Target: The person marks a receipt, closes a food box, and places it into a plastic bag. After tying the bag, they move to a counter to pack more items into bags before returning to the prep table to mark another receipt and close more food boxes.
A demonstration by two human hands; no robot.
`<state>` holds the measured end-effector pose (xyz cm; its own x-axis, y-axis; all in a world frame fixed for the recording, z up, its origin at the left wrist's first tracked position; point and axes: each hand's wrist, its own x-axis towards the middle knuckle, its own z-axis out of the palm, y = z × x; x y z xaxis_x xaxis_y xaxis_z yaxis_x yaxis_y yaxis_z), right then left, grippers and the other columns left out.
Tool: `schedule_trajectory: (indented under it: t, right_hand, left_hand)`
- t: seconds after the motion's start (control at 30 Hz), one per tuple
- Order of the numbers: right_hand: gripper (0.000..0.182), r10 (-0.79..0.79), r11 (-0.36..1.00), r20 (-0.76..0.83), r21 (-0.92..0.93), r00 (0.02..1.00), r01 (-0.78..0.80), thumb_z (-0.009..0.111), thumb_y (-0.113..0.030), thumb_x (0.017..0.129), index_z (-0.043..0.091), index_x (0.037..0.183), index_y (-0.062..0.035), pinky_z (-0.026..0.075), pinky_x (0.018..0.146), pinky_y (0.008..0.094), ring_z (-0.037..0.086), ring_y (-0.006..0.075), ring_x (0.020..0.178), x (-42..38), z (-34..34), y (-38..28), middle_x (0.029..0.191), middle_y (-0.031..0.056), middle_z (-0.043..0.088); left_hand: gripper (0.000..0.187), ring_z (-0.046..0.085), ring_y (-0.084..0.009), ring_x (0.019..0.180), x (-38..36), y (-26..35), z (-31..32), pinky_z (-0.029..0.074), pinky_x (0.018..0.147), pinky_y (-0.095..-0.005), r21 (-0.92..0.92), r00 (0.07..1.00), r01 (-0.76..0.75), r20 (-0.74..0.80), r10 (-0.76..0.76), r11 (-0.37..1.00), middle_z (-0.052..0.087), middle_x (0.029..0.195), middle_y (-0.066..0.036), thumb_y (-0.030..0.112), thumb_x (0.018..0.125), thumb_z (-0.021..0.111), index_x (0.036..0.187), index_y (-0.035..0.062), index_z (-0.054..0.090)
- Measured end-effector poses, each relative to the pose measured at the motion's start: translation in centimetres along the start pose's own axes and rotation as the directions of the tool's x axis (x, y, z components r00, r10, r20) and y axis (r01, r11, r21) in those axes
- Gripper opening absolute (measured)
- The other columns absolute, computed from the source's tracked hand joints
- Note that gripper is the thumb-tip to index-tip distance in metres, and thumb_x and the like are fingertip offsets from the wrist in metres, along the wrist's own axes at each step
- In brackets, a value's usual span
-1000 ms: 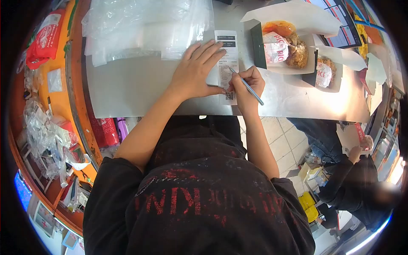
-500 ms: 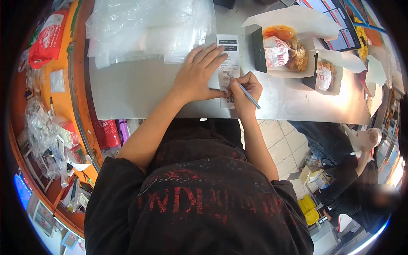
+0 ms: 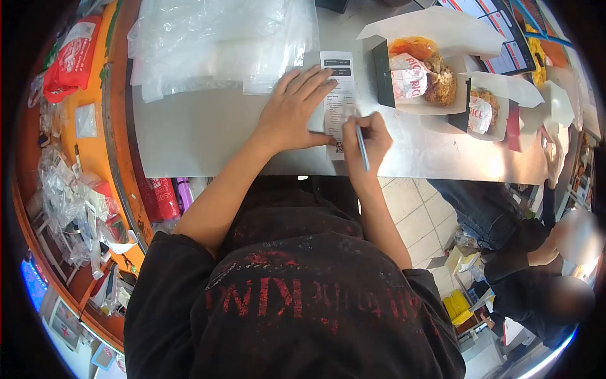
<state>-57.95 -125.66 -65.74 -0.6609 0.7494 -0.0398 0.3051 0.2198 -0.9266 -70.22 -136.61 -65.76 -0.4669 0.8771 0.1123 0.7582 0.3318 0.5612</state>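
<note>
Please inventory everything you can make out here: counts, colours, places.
counter: 1, silver, ahead
receipt: 1, white, counter's centre
pen: 1, blue-grey, in right hand
plastic bags: uncounted, clear, counter's left
food boxes: 2, black-and-white, open, counter's right
tablet: 1, dark-framed, beyond boxes
printed packages: at least 2, red, left
loose packaging: uncounted, mostly clear, left
co-worker: at least 1, dark clothes, lower right
left hand: 1, bare, over receipt's edge
right hand: 1, bare, holding pen

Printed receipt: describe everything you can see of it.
The printed receipt is a long, narrow white paper slip: dark bands near its top, small text, a QR code near its lower end. It lies flat on the metal counter, the left hand resting partly on it; the right hand, holding a pen, overlaps its right edge.
</note>
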Motion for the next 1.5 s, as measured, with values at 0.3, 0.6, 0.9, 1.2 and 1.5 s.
schedule_trajectory:
  t: [0.3, 0.6, 0.9, 1.2, 1.5]
  right_hand:
    - [0.075, 0.134, 0.936, 0.135, 0.308, 0.982, -0.170, 0.040, 0.000, 0.072, 0.016, 0.142, -0.0030, 0.036, 0.039, 0.0201, 0.043, 0.0075, 0.042, 1.5, -6.9, -3.0, 0.051, 0.0022, 0.049]
    - [0.083, 0.274, 0.908, -0.157, 0.368, 0.949, -0.201, 0.041, -0.006, 0.075, -0.003, 0.146, -0.0088, 0.036, 0.037, 0.0239, 0.043, 0.0123, 0.042, 6.0, -15.7, -0.1, 0.054, 0.0060, 0.048]
    - [0.058, 0.327, 0.858, 0.077, 0.394, 0.942, -0.330, 0.042, -0.016, 0.076, 0.035, 0.133, -0.0085, 0.036, 0.037, 0.0224, 0.043, 0.0108, 0.041, 3.5, -13.0, -1.0, 0.055, 0.0060, 0.050]
    - [0.015, 0.200, 0.826, 0.388, 0.426, 0.900, -0.368, 0.048, -0.016, 0.088, 0.047, 0.096, -0.0035, 0.041, 0.048, 0.0183, 0.054, 0.0096, 0.056, 0.4, -2.8, -0.3, 0.070, 0.0048, 0.056]
    - [0.009, 0.159, 0.889, 0.175, 0.403, 0.972, -0.218, 0.059, 0.000, 0.078, 0.050, 0.076, -0.0009, 0.046, 0.049, 0.0213, 0.056, 0.0092, 0.056, 0.0, -0.4, 1.6, 0.068, 0.0064, 0.059]
  left_hand:
    - [0.091, 0.032, -0.0263, 0.131, 0.3, 0.4, -0.4, 0.021, 0.108, -0.0453, -0.010, 1.000, -0.011, 0.024, 0.011, 1.000, 0.039, 0.139, -0.010, 0.046, 0.052, 0.079, 0.127, 0.0073, 0.046]
    - [0.089, 0.033, -0.0259, 0.130, 1.0, 1.2, -0.7, 0.021, 0.108, -0.0448, 0.064, 0.999, 0.004, 0.047, -0.007, 0.998, 0.041, 0.137, -0.011, 0.046, 0.052, 0.079, 0.125, 0.0061, 0.048]
    - [0.090, 0.033, -0.0266, 0.130, 0.9, 1.2, -0.5, 0.020, 0.108, -0.0448, 0.088, 1.000, -0.011, 0.028, 0.009, 0.996, 0.041, 0.137, -0.011, 0.048, 0.051, 0.079, 0.125, 0.0059, 0.048]
    - [0.090, 0.033, -0.0271, 0.131, 0.1, 0.7, -0.2, 0.022, 0.107, -0.0454, 0.045, 1.000, 0.008, 0.003, -0.008, 0.999, 0.040, 0.137, -0.011, 0.046, 0.052, 0.079, 0.126, 0.0054, 0.046]
    - [0.091, 0.031, -0.0222, 0.132, 0.2, 0.5, -0.2, 0.019, 0.109, -0.0413, 0.060, 1.000, -0.004, -0.008, 0.004, 0.998, 0.039, 0.138, -0.009, 0.053, 0.054, 0.077, 0.127, 0.0072, 0.045]
